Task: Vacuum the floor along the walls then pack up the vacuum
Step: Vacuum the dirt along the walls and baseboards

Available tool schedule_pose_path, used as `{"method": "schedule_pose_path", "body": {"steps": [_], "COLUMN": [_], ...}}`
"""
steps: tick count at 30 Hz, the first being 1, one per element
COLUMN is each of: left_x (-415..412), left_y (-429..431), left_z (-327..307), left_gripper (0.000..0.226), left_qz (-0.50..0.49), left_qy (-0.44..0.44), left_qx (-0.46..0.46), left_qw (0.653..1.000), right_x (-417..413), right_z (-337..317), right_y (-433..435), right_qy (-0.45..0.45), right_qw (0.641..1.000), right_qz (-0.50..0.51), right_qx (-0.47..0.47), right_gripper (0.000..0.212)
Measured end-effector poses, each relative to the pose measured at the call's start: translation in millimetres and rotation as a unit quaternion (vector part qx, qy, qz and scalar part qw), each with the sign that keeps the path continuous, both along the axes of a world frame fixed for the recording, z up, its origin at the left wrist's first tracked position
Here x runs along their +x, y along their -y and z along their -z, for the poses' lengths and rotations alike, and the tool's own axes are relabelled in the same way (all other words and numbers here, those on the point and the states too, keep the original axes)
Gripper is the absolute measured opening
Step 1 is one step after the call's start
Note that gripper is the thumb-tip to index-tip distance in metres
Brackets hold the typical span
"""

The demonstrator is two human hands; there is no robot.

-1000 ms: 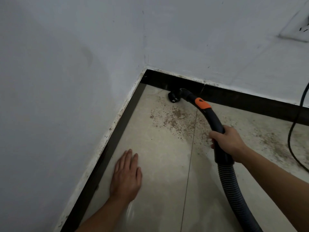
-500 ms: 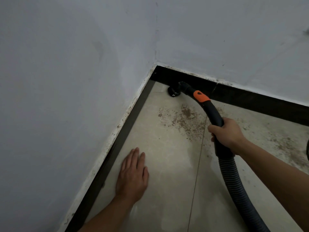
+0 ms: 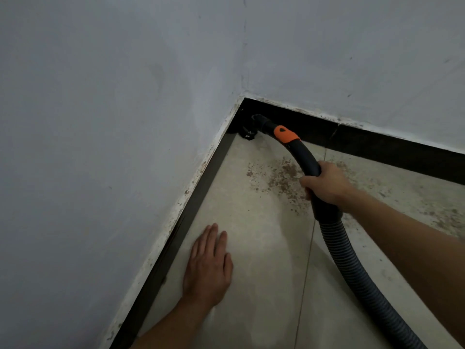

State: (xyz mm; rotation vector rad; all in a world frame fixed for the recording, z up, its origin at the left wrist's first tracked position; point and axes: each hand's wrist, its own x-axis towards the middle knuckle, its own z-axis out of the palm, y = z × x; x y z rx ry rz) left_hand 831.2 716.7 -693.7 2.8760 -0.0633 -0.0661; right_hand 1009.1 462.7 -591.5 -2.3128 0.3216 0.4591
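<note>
Pale grey walls (image 3: 125, 96) meet in a corner, with black skirting (image 3: 377, 147) running along the bottom of both and a light tiled floor (image 3: 264, 248) below. So this is the vacuum-the-edges part of the job, no packing up yet.

The nozzle (image 3: 247, 133) is tucked right into the corner, down on the floor against the skirting. Behind it there's an orange collar (image 3: 285, 134), then the curved black handle (image 3: 304, 157), then the ribbed hose (image 3: 352, 268) trailing off toward the bottom right. The vacuum body itself isn't in shot.

The right hand (image 3: 324, 185) is wrapped around the handle just above where the hose starts. The left hand (image 3: 207, 265) is flat on the floor near the left wall, fingers straight, holding nothing; looks like it's just propping the person up.

There's a brown patch of dirt (image 3: 281, 177) on the tile just out from the corner, right under the handle, and more grime (image 3: 440, 215) further along the far wall. My guess for the next move: pull the nozzle back out of the corner and drag it across that patch, then work right along the skirting. The nozzle needs to stay low and flat on the tile or the crumbs stay put.
</note>
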Motion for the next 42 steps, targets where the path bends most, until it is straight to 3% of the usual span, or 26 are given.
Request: {"method": "schedule_pose_path", "body": {"steps": [2,5,9,12,18,23,32,36,42], "left_x": [0,-1,-2,-3,-3,-3,-2,-2,-3], "left_y": [0,0,0,1,2,3,0,0,1], "left_z": [-1,0,1,1,1,0,3,3,2], "left_gripper": [0.052,0.052,0.054,0.054,0.054,0.054,0.053,0.053,0.055], "left_qz": [0.002,0.002,-0.003,-0.004,-0.004,-0.006,-0.002,0.001,-0.003], "left_qy": [0.000,0.001,0.001,0.000,0.011,0.010,0.017,0.021,0.015], "left_qx": [-0.001,-0.005,-0.004,-0.001,-0.005,-0.006,-0.018,-0.012,-0.009], "left_qw": [1.000,1.000,1.000,1.000,1.000,1.000,1.000,1.000,1.000], "right_x": [1,-18,-60,-76,-84,-67,-46,-59,-96], "right_z": [-18,-36,-46,-42,-31,-13,-15,-31,-50], "right_y": [18,53,78,82,63,30,5,39,83], "right_qy": [-0.027,-0.033,-0.083,-0.054,-0.058,0.002,-0.050,-0.053,-0.050], "right_qw": [0.999,0.999,0.994,0.998,0.997,0.998,0.998,0.992,0.985], "right_qz": [0.001,-0.004,-0.064,-0.023,-0.053,0.037,-0.036,-0.103,-0.108], "right_qx": [0.020,-0.023,-0.027,-0.035,-0.022,-0.046,0.029,-0.054,-0.125], "right_gripper": [0.018,0.015,0.015,0.013,0.019,0.022,0.019,0.020,0.022]}}
